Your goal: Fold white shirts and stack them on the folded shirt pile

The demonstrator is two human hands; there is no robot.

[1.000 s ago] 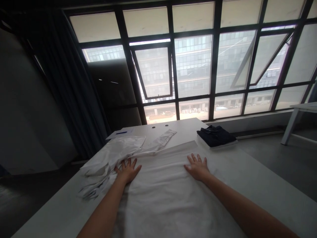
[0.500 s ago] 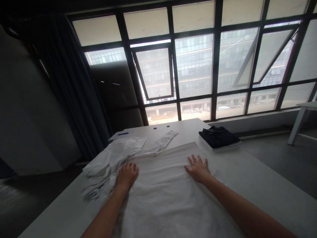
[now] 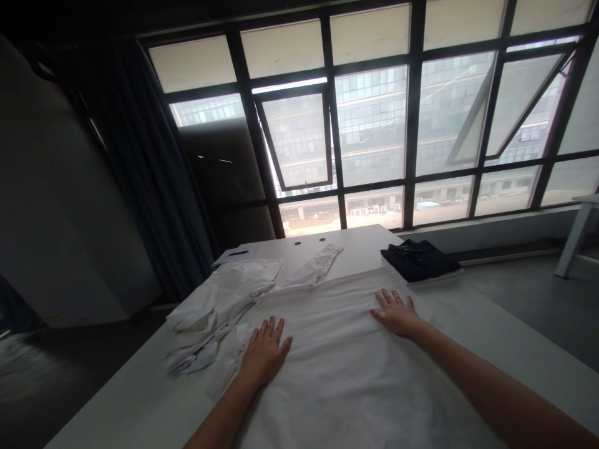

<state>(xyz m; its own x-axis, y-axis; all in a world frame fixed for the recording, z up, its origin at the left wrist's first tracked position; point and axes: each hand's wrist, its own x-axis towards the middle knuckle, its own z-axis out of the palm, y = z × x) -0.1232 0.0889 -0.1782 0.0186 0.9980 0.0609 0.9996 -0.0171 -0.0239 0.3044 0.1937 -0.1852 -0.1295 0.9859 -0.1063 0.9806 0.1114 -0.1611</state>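
Note:
A white garment [image 3: 337, 368] lies spread flat on the white table [image 3: 496, 337]. My left hand [image 3: 265, 352] rests on its left part, palm down, fingers stretched out. My right hand [image 3: 397, 312] lies flat near the garment's far right edge, fingers spread. Neither hand holds anything. A sleeve of the garment [image 3: 316, 267] stretches away toward the far side. A bunched part of white cloth [image 3: 219, 302] lies just left of my left hand.
A folded dark garment [image 3: 418, 260] sits on a white board at the table's far right. A sheet of paper with a blue pen [image 3: 238, 254] lies at the far left corner. Large windows stand behind; a dark curtain [image 3: 154, 168] hangs left.
My left hand curled briefly, then slid back toward me and to the right, fingers flat again. My right hand stayed flat on the cloth. The view shifted slightly left.

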